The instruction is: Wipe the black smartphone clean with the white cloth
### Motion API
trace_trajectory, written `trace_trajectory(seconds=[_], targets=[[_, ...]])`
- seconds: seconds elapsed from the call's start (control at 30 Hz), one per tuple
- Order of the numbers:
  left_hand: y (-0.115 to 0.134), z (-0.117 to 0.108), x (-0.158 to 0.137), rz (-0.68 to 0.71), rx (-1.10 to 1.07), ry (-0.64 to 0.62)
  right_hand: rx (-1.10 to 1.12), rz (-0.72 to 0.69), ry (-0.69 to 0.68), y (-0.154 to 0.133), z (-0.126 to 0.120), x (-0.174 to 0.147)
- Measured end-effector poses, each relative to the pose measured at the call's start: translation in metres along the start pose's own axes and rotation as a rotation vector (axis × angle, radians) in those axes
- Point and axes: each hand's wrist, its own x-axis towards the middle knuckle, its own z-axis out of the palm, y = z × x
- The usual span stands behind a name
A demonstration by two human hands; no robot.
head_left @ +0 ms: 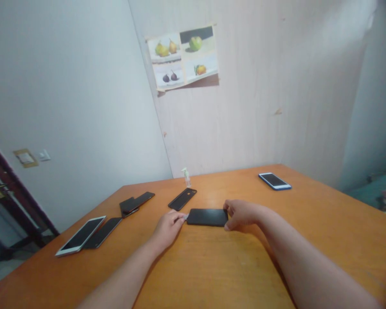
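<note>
A black, flat, rectangular phone with rounded corners and a smooth, faintly glossy upper face (207,217) is held level over the middle of the orange-brown wooden table (218,268), its long sides running left to right; its screen is dark; whether its underside touches the wood cannot be told; a small, thin, pale greyish piece (185,217) is pinched right beside the phone's left short end, mostly hidden, its exact shape too small to make out.
</note>
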Motion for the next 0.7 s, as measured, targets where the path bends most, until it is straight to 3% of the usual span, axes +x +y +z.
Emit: trace_trajectory(seconds=[0.23, 0.37, 0.5, 0.57, 0.7], targets=[[-0.013, 0.004, 0.001, -0.135, -0.255, 0.108, 0.082, -0.01, 0.054, 0.008, 0.001, -0.002], [-0.019, 0.007, 0.001, -0.186, -0.406, 0.121, 0.107, -0.019, 0.249, 0.001, 0.005, 0.001], [-0.023, 0.011, 0.003, -0.186, -0.47, 0.113, 0.1, -0.161, 0.444, -0.025, 0.018, 0.004], [-0.024, 0.012, 0.004, -0.181, -0.492, 0.123, 0.215, -0.228, 0.44, -0.045, 0.025, 0.001], [-0.025, 0.012, 0.005, -0.175, -0.527, 0.142, 0.598, -0.339, 0.133, -0.102, 0.029, -0.026]])
